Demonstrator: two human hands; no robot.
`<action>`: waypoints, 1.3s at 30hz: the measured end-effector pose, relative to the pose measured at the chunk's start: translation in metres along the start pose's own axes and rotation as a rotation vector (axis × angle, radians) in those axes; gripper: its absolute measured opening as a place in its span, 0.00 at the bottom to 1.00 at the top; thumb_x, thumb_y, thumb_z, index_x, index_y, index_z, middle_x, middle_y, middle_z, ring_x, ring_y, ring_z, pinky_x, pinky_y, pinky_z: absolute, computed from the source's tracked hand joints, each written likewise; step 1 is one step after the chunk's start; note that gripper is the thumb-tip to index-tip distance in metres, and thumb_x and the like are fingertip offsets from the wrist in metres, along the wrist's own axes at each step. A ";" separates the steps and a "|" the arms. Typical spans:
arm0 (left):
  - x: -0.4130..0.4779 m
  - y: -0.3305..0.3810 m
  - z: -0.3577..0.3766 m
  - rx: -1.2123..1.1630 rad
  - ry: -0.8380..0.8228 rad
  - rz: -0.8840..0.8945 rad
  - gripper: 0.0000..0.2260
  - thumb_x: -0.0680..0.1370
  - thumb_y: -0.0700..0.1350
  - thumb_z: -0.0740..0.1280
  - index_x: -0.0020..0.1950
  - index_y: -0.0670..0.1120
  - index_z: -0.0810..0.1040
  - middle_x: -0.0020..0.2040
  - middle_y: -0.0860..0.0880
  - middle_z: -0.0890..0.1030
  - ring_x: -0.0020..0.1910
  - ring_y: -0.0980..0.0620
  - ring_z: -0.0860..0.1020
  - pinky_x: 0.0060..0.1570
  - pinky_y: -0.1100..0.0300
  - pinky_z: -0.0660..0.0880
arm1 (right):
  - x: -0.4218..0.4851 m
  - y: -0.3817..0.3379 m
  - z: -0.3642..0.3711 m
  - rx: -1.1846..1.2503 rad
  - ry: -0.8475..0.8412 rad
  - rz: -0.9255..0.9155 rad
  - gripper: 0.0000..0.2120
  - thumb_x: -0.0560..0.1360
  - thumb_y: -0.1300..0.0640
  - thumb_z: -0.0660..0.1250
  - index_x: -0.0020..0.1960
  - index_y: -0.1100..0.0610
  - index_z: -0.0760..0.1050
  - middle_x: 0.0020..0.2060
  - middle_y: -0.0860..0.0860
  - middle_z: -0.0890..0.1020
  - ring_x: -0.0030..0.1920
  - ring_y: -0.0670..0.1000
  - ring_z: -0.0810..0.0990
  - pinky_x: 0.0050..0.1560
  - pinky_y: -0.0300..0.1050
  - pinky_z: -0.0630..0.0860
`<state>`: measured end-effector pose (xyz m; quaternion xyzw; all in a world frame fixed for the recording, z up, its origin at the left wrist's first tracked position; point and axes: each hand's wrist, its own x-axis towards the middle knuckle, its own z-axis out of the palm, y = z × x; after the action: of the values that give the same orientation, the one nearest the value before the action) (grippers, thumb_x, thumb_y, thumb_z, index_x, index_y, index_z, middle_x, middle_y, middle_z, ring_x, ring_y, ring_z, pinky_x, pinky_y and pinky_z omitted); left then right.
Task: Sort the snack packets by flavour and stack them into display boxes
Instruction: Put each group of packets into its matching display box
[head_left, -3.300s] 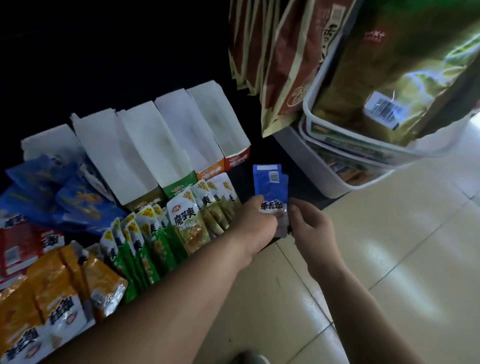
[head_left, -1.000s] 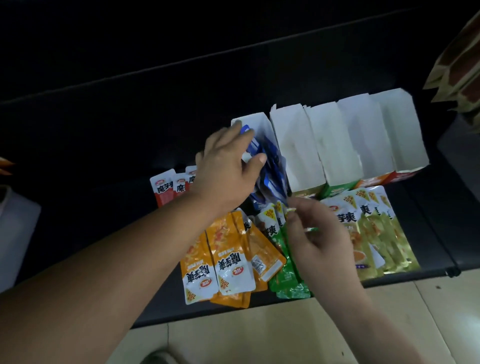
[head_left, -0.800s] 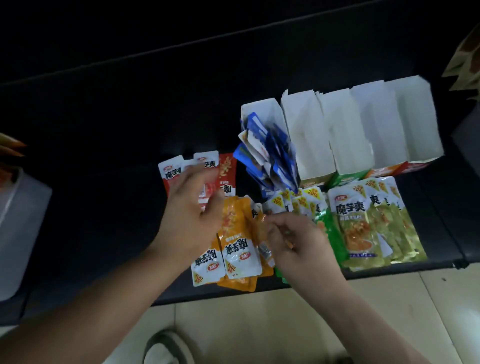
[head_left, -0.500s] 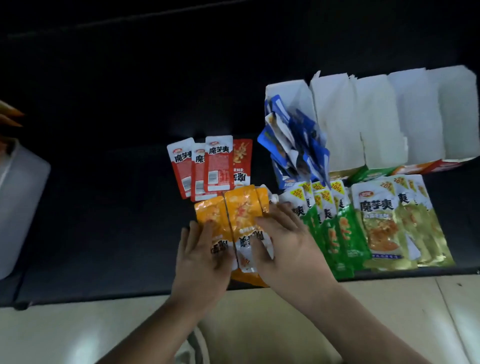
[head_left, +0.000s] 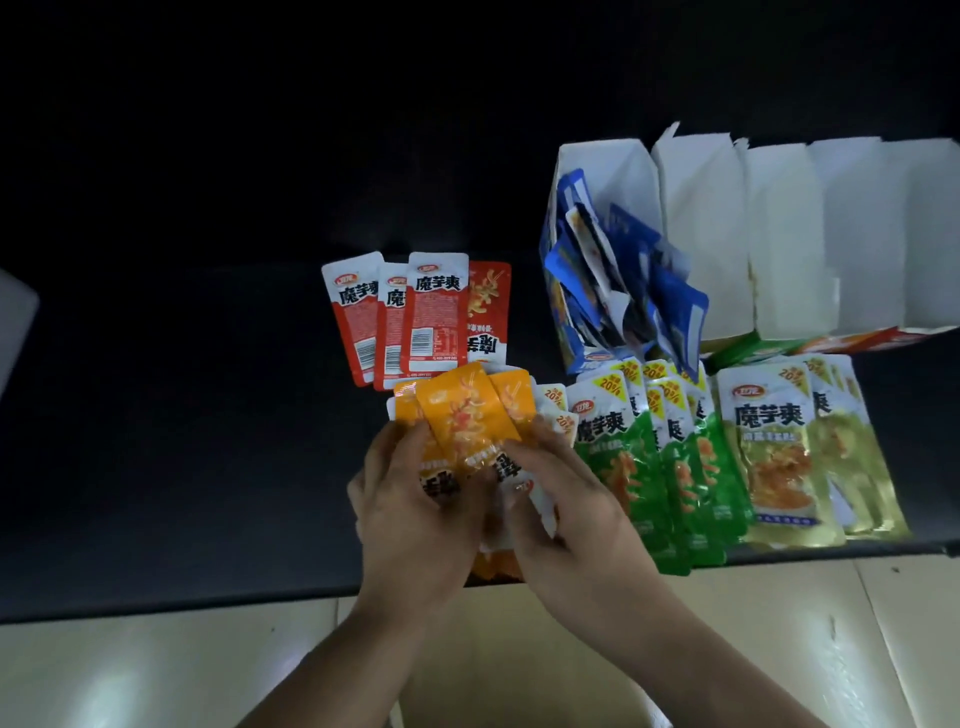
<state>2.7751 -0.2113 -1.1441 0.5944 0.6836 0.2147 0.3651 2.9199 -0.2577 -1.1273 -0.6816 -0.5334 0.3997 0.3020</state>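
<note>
Pale floor tiles (head_left: 156, 670) run below the dark table (head_left: 156, 415). At the table's near edge, your left hand (head_left: 410, 519) and right hand (head_left: 576, 525) both grip a fanned bunch of orange packets (head_left: 467, 415), fingers curled round their lower ends. Along that edge toward the right end lie overlapping green packets (head_left: 623, 467), then yellow packets (head_left: 779, 457). Just behind the orange ones, four red packets (head_left: 415, 317) lie side by side. Farther back on the right stands a row of white display boxes (head_left: 779, 234). The box nearest the red packets holds jumbled blue packets (head_left: 623, 291).
</note>
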 end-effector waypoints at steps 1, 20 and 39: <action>0.001 -0.001 0.002 -0.034 -0.007 0.000 0.31 0.70 0.63 0.72 0.73 0.60 0.73 0.76 0.58 0.67 0.72 0.49 0.64 0.64 0.52 0.67 | 0.000 -0.002 -0.002 0.029 0.002 0.004 0.22 0.81 0.53 0.63 0.75 0.43 0.72 0.80 0.40 0.63 0.79 0.32 0.54 0.70 0.23 0.58; 0.004 0.023 0.001 -0.433 -0.073 -0.134 0.22 0.69 0.43 0.82 0.55 0.63 0.80 0.47 0.65 0.85 0.46 0.65 0.83 0.45 0.58 0.79 | -0.002 0.010 -0.025 -0.020 -0.199 0.078 0.32 0.86 0.52 0.60 0.84 0.43 0.47 0.83 0.37 0.40 0.75 0.32 0.41 0.64 0.18 0.46; -0.013 0.032 -0.002 -0.409 -0.193 -0.021 0.34 0.79 0.47 0.74 0.76 0.73 0.63 0.66 0.59 0.80 0.63 0.58 0.80 0.59 0.54 0.82 | -0.001 0.013 -0.015 0.011 -0.108 0.167 0.28 0.85 0.50 0.59 0.84 0.46 0.56 0.82 0.35 0.49 0.77 0.31 0.48 0.70 0.23 0.48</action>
<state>2.7953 -0.2173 -1.1160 0.5189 0.5938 0.2870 0.5439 2.9393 -0.2617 -1.1301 -0.6994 -0.4879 0.4628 0.2421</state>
